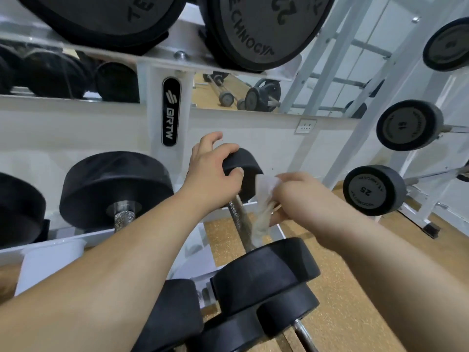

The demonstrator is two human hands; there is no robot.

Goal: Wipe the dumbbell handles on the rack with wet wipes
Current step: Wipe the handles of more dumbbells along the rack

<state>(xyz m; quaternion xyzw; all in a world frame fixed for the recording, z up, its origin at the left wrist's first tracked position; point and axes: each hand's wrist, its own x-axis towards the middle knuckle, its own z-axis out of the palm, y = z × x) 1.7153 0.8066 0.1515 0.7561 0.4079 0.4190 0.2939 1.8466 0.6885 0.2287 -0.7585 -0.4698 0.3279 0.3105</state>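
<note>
rack badge BRTW, top dumbbell 22, upper weight 15, lower weight 25

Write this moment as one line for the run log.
step: wiping | left hand: grips far dumbbell head | right hand: holds wet wipe at dumbbell handle

I log a gym, white rack left, black dumbbells shelved, numbered barbells racked right, wall mirror far.

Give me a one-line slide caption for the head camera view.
Left hand grips the dumbbell's far head while the right hand holds a wet wipe at its knurled handle on the white rack.
</note>
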